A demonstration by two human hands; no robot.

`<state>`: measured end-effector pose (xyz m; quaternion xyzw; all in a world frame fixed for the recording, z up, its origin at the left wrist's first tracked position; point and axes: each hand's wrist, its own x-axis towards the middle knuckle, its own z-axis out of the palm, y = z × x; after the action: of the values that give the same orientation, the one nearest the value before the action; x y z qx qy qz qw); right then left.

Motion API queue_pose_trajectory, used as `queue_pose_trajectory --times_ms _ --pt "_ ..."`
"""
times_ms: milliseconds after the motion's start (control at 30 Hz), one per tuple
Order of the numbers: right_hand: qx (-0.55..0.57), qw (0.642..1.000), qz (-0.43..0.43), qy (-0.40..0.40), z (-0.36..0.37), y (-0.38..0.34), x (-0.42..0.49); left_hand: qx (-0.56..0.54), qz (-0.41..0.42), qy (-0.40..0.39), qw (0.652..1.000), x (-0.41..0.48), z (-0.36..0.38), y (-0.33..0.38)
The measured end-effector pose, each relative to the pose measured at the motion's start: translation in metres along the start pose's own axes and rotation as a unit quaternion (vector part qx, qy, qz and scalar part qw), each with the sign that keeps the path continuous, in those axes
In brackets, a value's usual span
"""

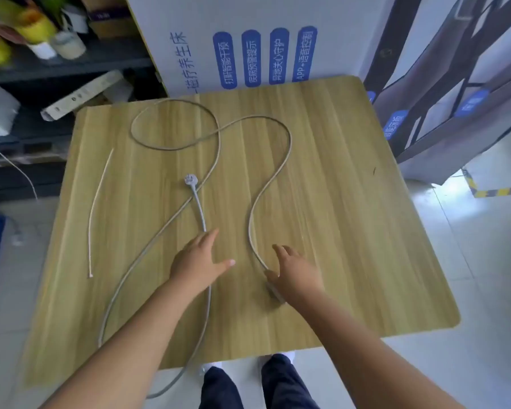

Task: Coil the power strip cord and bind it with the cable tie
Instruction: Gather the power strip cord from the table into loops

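Note:
A long pale grey power strip cord (pixel 278 169) snakes in loose curves over the wooden table (pixel 351 231). Its plug (pixel 189 180) lies near the table's middle. One stretch of cord hangs off the near edge. A thin white cable tie (pixel 97 205) lies straight along the table's left side, apart from the cord. My left hand (pixel 198 261) hovers flat over the cord just below the plug, with fingers spread and nothing held. My right hand (pixel 297 274) reaches over the cord's other end, fingers apart. A grey piece (pixel 274 291), mostly hidden, peeks out beneath it.
A large white printed box (pixel 248 39) stands behind the table's far edge. Dark shelving with bottles and boxes (pixel 42 54) fills the left. Flattened cartons (pixel 455 98) lean at the right. My legs and shoes (pixel 248 379) show below the near edge.

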<state>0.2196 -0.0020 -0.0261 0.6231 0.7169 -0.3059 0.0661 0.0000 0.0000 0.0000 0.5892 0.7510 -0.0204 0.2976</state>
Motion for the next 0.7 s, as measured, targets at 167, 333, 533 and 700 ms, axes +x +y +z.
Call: queue_pose_trajectory --times_ms 167,333,533,700 --pt "-0.015 0.998 0.022 -0.065 0.021 -0.018 0.019 -0.004 0.043 -0.047 0.998 0.042 0.02 0.016" --pt "-0.01 0.995 0.018 -0.098 0.039 -0.012 0.012 -0.075 -0.007 -0.062 0.995 0.099 0.031 0.037" --pt "-0.024 0.992 0.013 -0.126 0.053 0.001 0.007 -0.005 -0.003 -0.017 1.0 0.142 0.047 0.081" --pt "-0.034 0.993 0.017 -0.116 0.04 0.016 0.008 0.037 0.022 -0.002 0.999 0.15 0.05 0.083"
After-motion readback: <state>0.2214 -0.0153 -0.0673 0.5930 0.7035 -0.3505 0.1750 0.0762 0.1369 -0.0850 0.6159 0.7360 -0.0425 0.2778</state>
